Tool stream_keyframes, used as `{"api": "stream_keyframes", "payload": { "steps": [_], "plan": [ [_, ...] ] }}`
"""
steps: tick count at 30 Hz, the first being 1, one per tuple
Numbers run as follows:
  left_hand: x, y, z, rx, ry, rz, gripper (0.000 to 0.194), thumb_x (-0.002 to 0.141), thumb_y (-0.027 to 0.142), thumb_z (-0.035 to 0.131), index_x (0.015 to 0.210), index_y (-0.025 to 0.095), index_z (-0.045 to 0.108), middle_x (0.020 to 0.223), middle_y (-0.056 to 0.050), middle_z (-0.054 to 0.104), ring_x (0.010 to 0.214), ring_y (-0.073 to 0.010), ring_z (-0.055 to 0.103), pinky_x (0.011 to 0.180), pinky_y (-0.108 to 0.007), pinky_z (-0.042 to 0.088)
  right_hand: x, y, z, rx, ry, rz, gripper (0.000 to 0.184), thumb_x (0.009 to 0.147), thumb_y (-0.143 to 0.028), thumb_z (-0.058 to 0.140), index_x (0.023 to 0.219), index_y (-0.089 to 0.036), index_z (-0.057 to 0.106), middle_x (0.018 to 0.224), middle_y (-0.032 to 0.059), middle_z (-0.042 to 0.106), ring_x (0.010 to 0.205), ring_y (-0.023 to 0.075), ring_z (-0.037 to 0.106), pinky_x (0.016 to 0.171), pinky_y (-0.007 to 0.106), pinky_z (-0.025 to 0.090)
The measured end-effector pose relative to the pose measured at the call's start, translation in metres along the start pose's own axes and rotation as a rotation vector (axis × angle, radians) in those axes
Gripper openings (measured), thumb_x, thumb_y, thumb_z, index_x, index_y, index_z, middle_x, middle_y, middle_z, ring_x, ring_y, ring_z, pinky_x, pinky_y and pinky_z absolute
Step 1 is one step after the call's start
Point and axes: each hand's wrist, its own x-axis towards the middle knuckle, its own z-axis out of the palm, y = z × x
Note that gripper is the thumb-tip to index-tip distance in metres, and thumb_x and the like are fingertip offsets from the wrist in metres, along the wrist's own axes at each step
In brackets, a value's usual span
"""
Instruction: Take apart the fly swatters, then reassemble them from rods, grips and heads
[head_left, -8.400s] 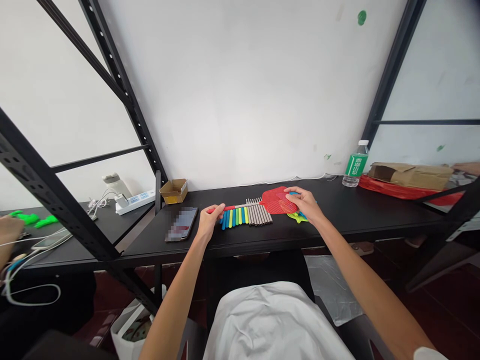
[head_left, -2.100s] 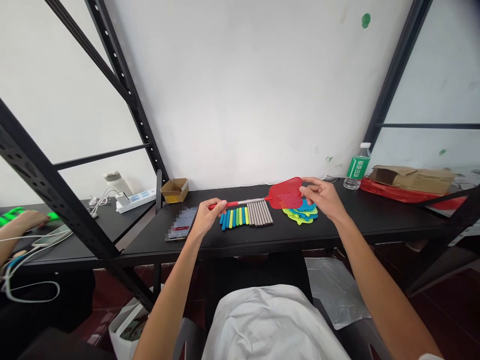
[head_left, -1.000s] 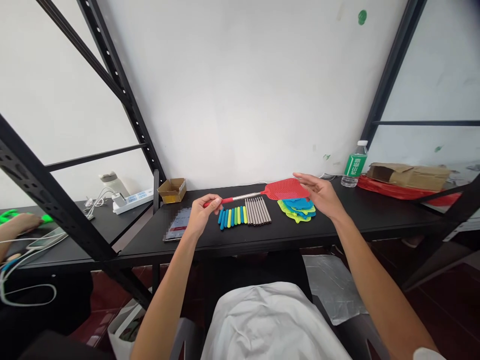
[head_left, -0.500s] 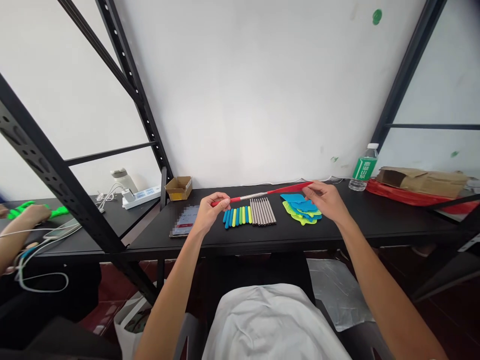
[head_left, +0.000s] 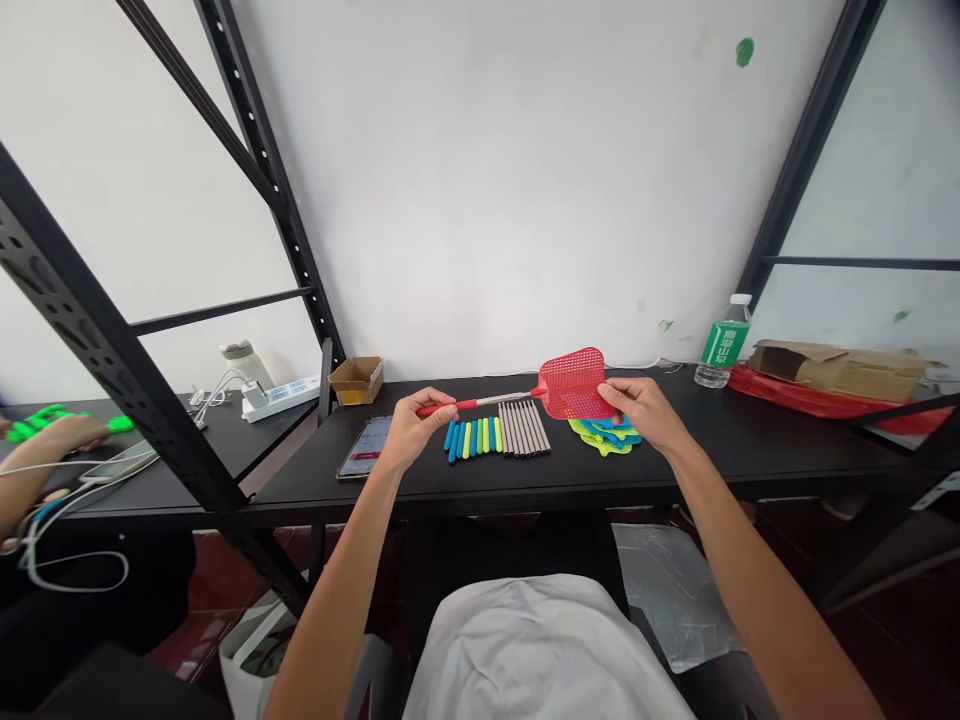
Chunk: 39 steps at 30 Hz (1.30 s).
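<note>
The left hand's [head_left: 422,425] thumb and fingers pinch the red handle of the swatter [head_left: 572,385]; the right hand's [head_left: 645,408] thumb and fingers pinch the far edge of its mesh head. The swatter spans the gap between both sets of fingers, raised over the table [head_left: 720,430]. Below and just right of the left fingers lie the coloured grips [head_left: 474,438] in a row, then the metal rods [head_left: 524,430] beside them. Under the right fingers sits a pile of blue and yellow-green heads [head_left: 604,437]. The phone [head_left: 363,450] lies left of the left fingers.

Black table [head_left: 720,440] with phone [head_left: 365,446], colored handles [head_left: 474,437], metal rods [head_left: 524,429], mesh heads [head_left: 604,436].
</note>
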Motion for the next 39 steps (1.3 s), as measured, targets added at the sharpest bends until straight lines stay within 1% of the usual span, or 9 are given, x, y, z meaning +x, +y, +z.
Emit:
{"api": "stream_keyframes", "payload": {
  "steps": [6, 12, 16, 18, 20, 22, 26, 29, 39],
  "plan": [
    [-0.002, 0.0, 0.006, 0.04, -0.001, -0.016, 0.029, 0.077, 0.042, 0.078, 0.087, 0.016, 0.07, 0.082, -0.007, 0.07, 0.077, -0.0206, 0.066, 0.069, -0.03, 0.051, 0.001, 0.002, 0.001, 0.139, -0.004, 0.066, 0.045, 0.087, -0.056, 0.064, 0.064, -0.018, 0.063, 0.058, 0.0014, 0.053, 0.048, 0.0138, 0.045, 0.045, 0.027, 0.037],
    [-0.001, -0.002, 0.013, -0.021, -0.041, 0.008, 0.025, 0.084, 0.041, 0.073, 0.09, 0.017, 0.069, 0.076, -0.005, 0.066, 0.07, -0.016, 0.059, 0.069, -0.029, 0.049, 0.003, 0.003, 0.002, 0.197, 0.039, 0.061, 0.044, 0.088, -0.058, 0.063, 0.07, -0.018, 0.067, 0.06, 0.0017, 0.055, 0.048, 0.0141, 0.047, 0.047, 0.028, 0.041],
    [0.0, -0.002, 0.017, -0.063, -0.043, 0.005, 0.025, 0.086, 0.041, 0.07, 0.092, 0.016, 0.068, 0.073, -0.004, 0.066, 0.065, -0.0142, 0.056, 0.066, -0.027, 0.047, 0.003, 0.004, 0.001, 0.248, 0.142, 0.015, 0.044, 0.09, -0.057, 0.061, 0.106, -0.018, 0.074, 0.063, 0.0019, 0.058, 0.054, 0.0163, 0.053, 0.046, 0.026, 0.042],
    [0.0, -0.002, 0.018, -0.086, -0.039, -0.002, 0.026, 0.087, 0.042, 0.069, 0.091, 0.016, 0.068, 0.073, -0.005, 0.066, 0.064, -0.014, 0.055, 0.065, -0.027, 0.046, 0.003, 0.004, 0.0, 0.264, 0.17, 0.012, 0.053, 0.091, -0.058, 0.06, 0.128, -0.02, 0.066, 0.08, 0.0051, 0.066, 0.059, 0.017, 0.057, 0.045, 0.026, 0.044],
    [-0.001, -0.001, 0.019, -0.102, -0.027, -0.017, 0.028, 0.086, 0.044, 0.069, 0.09, 0.016, 0.069, 0.073, -0.005, 0.066, 0.063, -0.014, 0.055, 0.064, -0.027, 0.046, 0.003, 0.003, 0.0, 0.275, 0.174, 0.007, 0.058, 0.092, -0.059, 0.057, 0.138, -0.025, 0.059, 0.104, 0.0078, 0.069, 0.065, 0.0175, 0.062, 0.046, 0.026, 0.046],
    [-0.001, -0.001, 0.02, -0.109, -0.009, -0.034, 0.03, 0.086, 0.045, 0.069, 0.09, 0.016, 0.069, 0.073, -0.005, 0.066, 0.062, -0.0141, 0.054, 0.063, -0.027, 0.045, 0.003, 0.003, 0.001, 0.279, 0.146, -0.011, 0.056, 0.094, -0.061, 0.052, 0.136, -0.027, 0.061, 0.118, 0.009, 0.066, 0.073, 0.0192, 0.066, 0.047, 0.026, 0.048],
    [0.0, -0.001, 0.018, -0.132, 0.005, -0.041, 0.03, 0.087, 0.046, 0.067, 0.089, 0.016, 0.069, 0.073, -0.005, 0.067, 0.06, -0.0135, 0.053, 0.062, -0.027, 0.045, 0.003, 0.001, 0.002, 0.282, 0.073, -0.066, 0.058, 0.097, -0.066, 0.039, 0.127, -0.026, 0.068, 0.132, 0.011, 0.061, 0.092, 0.0251, 0.068, 0.05, 0.026, 0.051],
    [0.001, -0.001, 0.016, -0.129, 0.026, -0.037, 0.031, 0.087, 0.047, 0.066, 0.088, 0.016, 0.069, 0.071, -0.005, 0.066, 0.059, -0.0135, 0.053, 0.06, -0.027, 0.045, 0.002, 0.0, 0.003, 0.245, 0.06, -0.082, 0.054, 0.097, -0.065, 0.043, 0.129, -0.029, 0.066, 0.141, 0.0094, 0.054, 0.099, 0.0267, 0.067, 0.053, 0.027, 0.053],
    [0.0, -0.003, 0.013, -0.094, -0.009, -0.028, 0.031, 0.084, 0.044, 0.072, 0.094, 0.015, 0.07, 0.071, -0.004, 0.067, 0.061, -0.0132, 0.056, 0.062, -0.026, 0.046, 0.001, 0.004, 0.0, 0.261, 0.014, -0.05, 0.046, 0.095, -0.063, 0.051, 0.123, -0.031, 0.068, 0.137, 0.009, 0.059, 0.111, 0.0295, 0.064, 0.063, 0.029, 0.058]
  ]
}}
